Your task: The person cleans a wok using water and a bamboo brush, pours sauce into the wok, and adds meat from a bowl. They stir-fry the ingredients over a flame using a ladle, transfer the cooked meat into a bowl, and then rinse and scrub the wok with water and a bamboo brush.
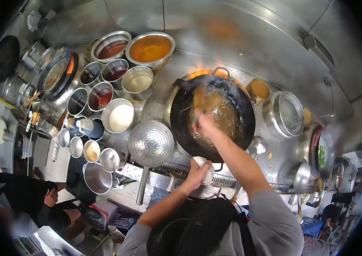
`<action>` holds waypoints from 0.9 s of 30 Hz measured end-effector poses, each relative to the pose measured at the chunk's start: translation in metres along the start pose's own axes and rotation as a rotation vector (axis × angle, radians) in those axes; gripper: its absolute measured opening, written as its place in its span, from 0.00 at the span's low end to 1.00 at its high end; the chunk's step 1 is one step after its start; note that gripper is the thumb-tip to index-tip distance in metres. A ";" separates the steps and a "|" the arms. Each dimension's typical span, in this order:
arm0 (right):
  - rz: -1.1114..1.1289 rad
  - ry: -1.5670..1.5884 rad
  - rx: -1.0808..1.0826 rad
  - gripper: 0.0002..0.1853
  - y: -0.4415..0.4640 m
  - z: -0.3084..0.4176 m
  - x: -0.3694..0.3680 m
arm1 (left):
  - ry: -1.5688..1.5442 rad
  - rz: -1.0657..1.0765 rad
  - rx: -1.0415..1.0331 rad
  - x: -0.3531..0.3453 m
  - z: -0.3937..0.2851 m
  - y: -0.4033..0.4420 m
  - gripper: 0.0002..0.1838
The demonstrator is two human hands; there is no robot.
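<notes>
Right hand [205, 123] clenched round a teal-ended tool [196, 115], held over the wok's interior; the tool's working part is lost in blur, so its kind cannot be told. Left hand [196, 176] grasping a folded white cloth [208, 173] at the near rim. Cannot tell whether its fingers also bear on the metal beneath.

Clock set on the wok, 12 toward the steel back wall. Large round black metal wok [178, 121] sits on the burner directly ahead of the wearer, loop handles at 12 and 6. Left hand and cloth lie between 6 and 7, just beside the near handle. Brown liquid [222, 111] with thin pale shreds inside; pale vapour above it. Orange flames [200, 72] show past the far rim, 11 to 12.

At 8, near the wok: round perforated steel strainer [150, 141], its long handle pointing toward the wearer. At 9, farther out: round steel pot of white liquid [106, 117]. Between 10 and 11: wide steel bowl of orange liquid [164, 63]. At 4: steel ladle [259, 145], near the wok. At 3: broad silvery steel pot [270, 117].

Well apart at 8: co-worker in black [21, 196].
</notes>
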State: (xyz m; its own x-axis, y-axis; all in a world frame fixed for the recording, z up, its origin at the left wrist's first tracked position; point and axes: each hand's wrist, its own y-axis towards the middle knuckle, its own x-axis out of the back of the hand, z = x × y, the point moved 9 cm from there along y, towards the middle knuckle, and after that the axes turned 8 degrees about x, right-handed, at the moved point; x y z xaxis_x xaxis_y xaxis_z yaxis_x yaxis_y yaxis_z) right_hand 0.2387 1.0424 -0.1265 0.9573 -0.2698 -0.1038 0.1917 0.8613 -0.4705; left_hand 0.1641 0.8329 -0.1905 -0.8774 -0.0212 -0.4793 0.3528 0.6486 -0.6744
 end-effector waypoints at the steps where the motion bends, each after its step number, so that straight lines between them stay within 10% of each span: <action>1: -0.094 0.015 0.130 0.18 0.039 0.004 0.016 | 0.001 0.001 0.000 -0.002 -0.001 -0.004 0.32; 6: -0.015 0.010 0.067 0.33 -0.012 -0.013 0.017 | -0.131 0.087 0.082 0.003 -0.003 -0.024 0.29; 13: 0.514 -1.256 0.102 0.40 -0.132 0.022 0.182 | -0.276 0.323 0.418 -0.005 -0.011 -0.061 0.32; 16: 0.332 -1.672 0.163 0.36 -0.103 0.081 0.248 | -0.308 0.291 0.437 -0.011 -0.003 -0.051 0.33; 22: -0.076 -1.614 0.313 0.37 -0.015 0.029 0.141 | -0.159 0.001 0.054 -0.018 0.000 -0.012 0.27; 27: 0.200 -1.559 0.240 0.39 -0.100 0.011 0.117 | -0.126 0.015 -0.015 -0.013 -0.008 -0.019 0.30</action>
State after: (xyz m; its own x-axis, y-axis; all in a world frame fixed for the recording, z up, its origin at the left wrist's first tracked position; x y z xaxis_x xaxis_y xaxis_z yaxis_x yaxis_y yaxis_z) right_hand 0.3337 0.9292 -0.0819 0.2158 0.4081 0.8871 -0.0753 0.9127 -0.4016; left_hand 0.1665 0.8269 -0.1664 -0.8239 -0.1063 -0.5567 0.3600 0.6605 -0.6589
